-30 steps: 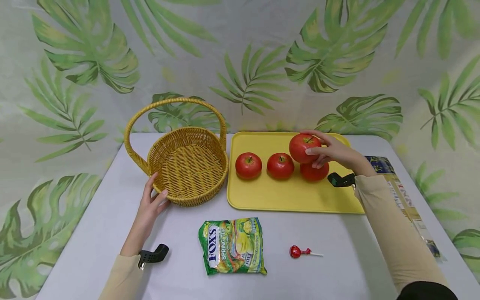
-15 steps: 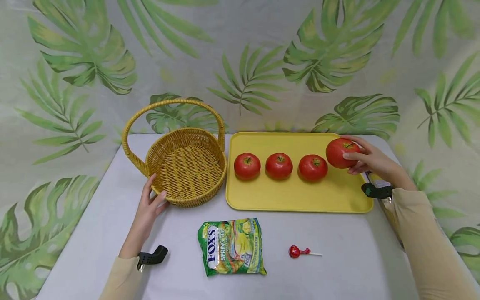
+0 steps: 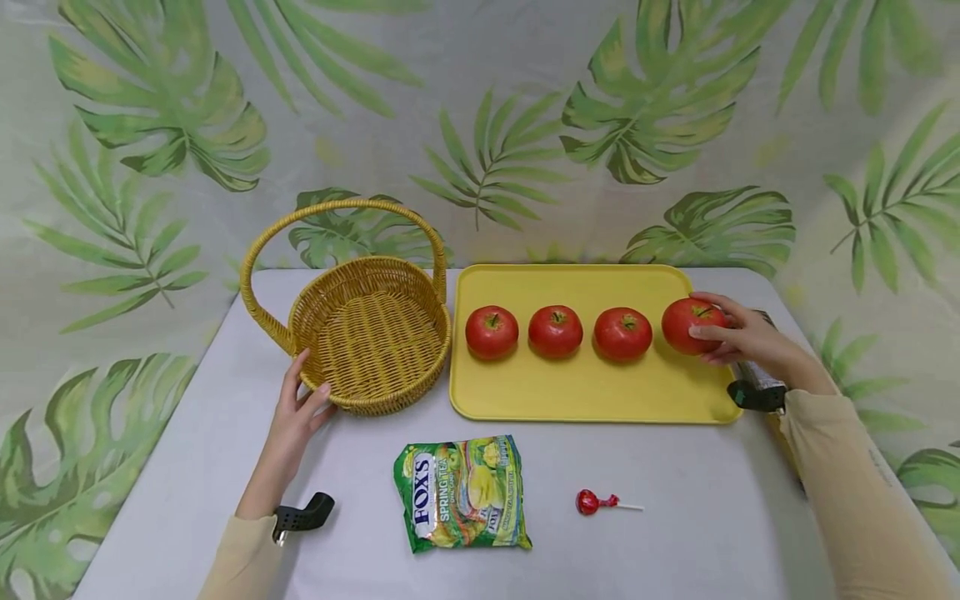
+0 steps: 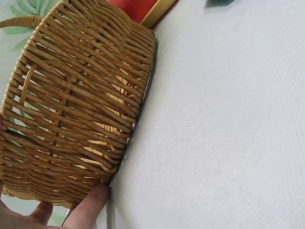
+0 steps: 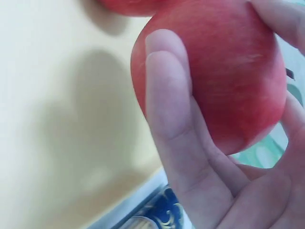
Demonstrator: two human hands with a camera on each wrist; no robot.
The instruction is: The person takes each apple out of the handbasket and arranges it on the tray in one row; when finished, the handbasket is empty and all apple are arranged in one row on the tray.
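Observation:
My right hand (image 3: 750, 337) grips a red apple (image 3: 692, 326) over the right end of the yellow tray (image 3: 585, 396). In the right wrist view, fingers and thumb wrap round the apple (image 5: 224, 71), and its shadow falls on the tray surface beside it. Three more red apples (image 3: 555, 332) sit in a row on the tray to its left. At the left, my left hand (image 3: 294, 417) rests against the near-left side of a wicker basket (image 3: 378, 333) with a tall handle. Its fingertips touch the woven wall (image 4: 76, 109) in the left wrist view. The basket holds nothing.
A green bag of Fox's candy (image 3: 463, 493) lies in front of the basket and tray. To its right is a red lollipop (image 3: 588, 502) with a white stick. A printed packet (image 3: 761, 377) lies at the tray's right, partly hidden by my right arm.
My right hand has carried the apple rightwards from over the third apple, then lowered it towards the tray's right end. My left hand has stayed at the basket.

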